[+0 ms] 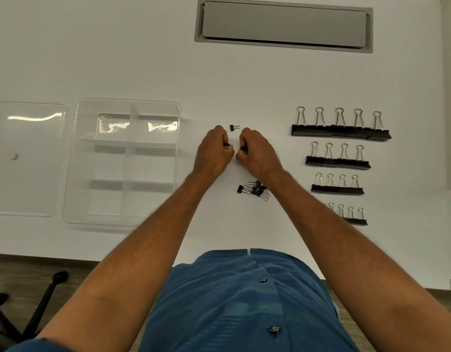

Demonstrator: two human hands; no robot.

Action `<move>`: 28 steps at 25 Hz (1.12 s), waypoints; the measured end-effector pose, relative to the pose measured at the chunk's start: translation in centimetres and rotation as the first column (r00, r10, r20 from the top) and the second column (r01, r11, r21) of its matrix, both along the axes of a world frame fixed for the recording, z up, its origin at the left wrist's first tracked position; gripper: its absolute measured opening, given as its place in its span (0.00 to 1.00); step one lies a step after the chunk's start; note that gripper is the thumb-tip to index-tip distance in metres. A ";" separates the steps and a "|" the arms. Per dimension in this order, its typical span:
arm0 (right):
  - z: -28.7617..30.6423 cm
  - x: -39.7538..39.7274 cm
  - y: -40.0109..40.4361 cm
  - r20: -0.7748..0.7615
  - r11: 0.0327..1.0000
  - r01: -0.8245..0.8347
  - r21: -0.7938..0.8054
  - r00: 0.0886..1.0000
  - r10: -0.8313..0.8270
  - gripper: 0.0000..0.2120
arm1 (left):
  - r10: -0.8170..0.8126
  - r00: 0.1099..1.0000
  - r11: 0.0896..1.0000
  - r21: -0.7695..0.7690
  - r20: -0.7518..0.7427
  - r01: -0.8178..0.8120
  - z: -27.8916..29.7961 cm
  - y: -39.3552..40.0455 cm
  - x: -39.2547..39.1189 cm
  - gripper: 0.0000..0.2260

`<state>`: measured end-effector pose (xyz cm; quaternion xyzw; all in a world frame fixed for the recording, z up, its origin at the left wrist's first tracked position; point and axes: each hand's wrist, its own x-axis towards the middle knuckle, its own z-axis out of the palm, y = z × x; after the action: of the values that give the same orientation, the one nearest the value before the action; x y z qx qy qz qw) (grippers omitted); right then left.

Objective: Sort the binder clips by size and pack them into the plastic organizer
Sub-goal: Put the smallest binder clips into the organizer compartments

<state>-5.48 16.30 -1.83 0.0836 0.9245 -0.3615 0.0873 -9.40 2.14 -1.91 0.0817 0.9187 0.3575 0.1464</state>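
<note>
1. At far left I see a flat clear plastic lid, glossy, with rounded corners.
2. Just beside it sits the plastic organizer, transparent, split by thin dividers into compartments, all bare.
3. My left hand is curled, fingertips pinching a tiny black clip.
4. One tiny black binder clip lies on the white table just beyond both hands.
5. My right hand is curled too, pinching another small dark clip.
6. A loose pile of small clips lies near my right wrist.
7. At right, four tidy rows of clips, black bodies with wire handles, shrink row by row toward me.
</note>
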 end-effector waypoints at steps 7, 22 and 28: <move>0.4 0.3 1.3 0.111 0.888 0.273 -0.369 0.962 -0.249 0.08 | 0.028 1.000 0.999 0.029 -0.004 -0.028 0.4 1.6 -3.1 0.14; 1.2 -0.4 1.3 0.340 0.618 0.526 -0.584 0.850 -0.402 0.07 | -0.020 1.000 0.996 -0.092 -0.008 0.020 0.6 1.8 -3.1 0.05; 4.6 -3.0 -0.9 0.244 0.736 0.411 -0.538 0.912 -0.331 0.10 | 0.098 0.995 0.990 0.099 0.036 -0.101 4.7 -0.2 -1.8 0.09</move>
<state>-8.50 15.42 2.76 0.2597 0.7268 -0.6286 0.0956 -11.24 1.92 2.77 0.0375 0.9002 0.4113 0.1383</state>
